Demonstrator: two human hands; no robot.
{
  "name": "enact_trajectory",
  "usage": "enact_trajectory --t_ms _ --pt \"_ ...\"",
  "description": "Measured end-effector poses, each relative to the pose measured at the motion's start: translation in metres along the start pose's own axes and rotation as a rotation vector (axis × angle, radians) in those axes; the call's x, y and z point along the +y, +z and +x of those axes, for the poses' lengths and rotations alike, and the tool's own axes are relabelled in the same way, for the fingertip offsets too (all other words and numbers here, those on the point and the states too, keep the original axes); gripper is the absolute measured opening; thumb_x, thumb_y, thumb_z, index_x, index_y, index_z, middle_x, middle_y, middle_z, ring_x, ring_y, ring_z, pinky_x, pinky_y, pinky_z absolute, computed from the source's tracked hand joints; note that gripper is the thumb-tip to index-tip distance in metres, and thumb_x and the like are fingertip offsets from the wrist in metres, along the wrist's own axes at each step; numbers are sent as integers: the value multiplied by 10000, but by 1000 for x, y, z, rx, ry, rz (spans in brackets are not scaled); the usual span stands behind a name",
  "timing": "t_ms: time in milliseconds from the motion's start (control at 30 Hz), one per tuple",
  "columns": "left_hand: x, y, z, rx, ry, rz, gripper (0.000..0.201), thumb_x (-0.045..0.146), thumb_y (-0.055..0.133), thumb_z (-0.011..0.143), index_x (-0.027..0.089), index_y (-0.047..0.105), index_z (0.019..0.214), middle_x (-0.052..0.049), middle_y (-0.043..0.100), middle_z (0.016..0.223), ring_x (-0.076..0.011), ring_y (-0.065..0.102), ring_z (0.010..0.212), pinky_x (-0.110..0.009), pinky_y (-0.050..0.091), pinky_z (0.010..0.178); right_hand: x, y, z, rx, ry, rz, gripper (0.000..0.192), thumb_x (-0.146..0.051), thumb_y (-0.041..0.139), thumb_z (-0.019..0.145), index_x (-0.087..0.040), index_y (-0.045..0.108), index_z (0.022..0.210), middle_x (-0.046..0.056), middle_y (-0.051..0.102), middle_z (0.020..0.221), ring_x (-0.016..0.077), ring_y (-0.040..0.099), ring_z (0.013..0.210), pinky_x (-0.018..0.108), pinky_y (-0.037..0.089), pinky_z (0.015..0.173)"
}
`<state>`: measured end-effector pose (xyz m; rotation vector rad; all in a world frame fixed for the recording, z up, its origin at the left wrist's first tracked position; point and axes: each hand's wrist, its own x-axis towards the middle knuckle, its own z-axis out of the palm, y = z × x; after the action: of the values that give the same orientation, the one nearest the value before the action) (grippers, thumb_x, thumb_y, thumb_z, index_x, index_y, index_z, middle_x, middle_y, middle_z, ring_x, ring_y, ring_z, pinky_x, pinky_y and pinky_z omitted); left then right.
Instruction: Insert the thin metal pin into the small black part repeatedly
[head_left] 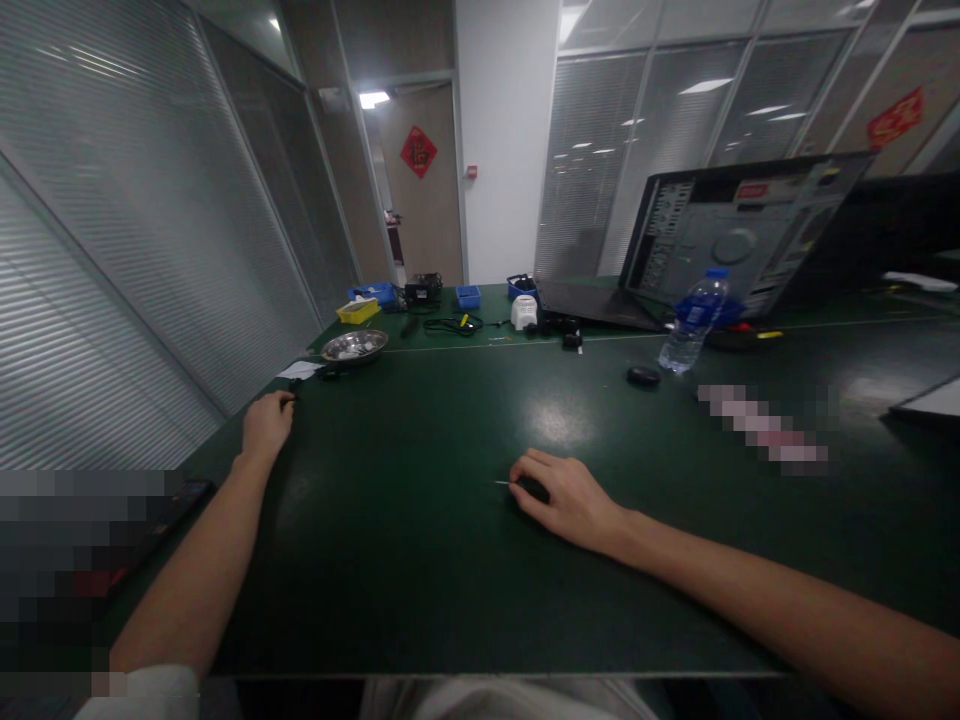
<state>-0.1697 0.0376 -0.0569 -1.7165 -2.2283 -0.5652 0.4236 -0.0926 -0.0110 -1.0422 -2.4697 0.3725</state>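
Green table (pixel 450 580) is taking up most of the view. Right hand (pixel 570 500) is lying near the middle, fingers curled over a small dark tool (pixel 531 488) with a thin metal tip poking toward 9 o'clock. Left hand (pixel 266 425) is reaching to 10 o'clock, pinching a small black piece (pixel 292 395) near a metal bowl (pixel 354 346).

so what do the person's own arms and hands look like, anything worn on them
Both forearms are bare down to the left hand and right hand. No gloves, watch or rings show. A white short sleeve covers the upper left arm at the bottom edge.
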Motion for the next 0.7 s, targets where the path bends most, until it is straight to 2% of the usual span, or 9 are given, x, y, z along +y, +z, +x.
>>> enact_trajectory --t_ms 267,567,700 --pt "7 -5 -3 -27 8 71 418 336 424 983 136 695 1230 -201 667 1212 -354 617 1117 -435 486 952 -2 -2 2 -6 7 -5 152 -330 545 1005 -228 640 1066 19 651 1012 149 601 769 286 422 686" --pt "9 -13 -2 -16 -131 -65 381 396 502 955 172 741 1149 -136 751 1103 -320 676 1049 -389 502 932 -2 -2 1 -3 -2 -10 147 -326 546 1003 -229 637 1066 15 648 1003 150 601 772 284 421 685" --pt "9 -14 0 -43 -191 -119 414 446 505 953 195 766 1154 -129 758 1123 -321 684 1055 -385 508 926 -2 -2 1 -2 5 -12 146 -325 549 1001 -229 639 1063 17 649 1005 147 600 763 280 423 685"
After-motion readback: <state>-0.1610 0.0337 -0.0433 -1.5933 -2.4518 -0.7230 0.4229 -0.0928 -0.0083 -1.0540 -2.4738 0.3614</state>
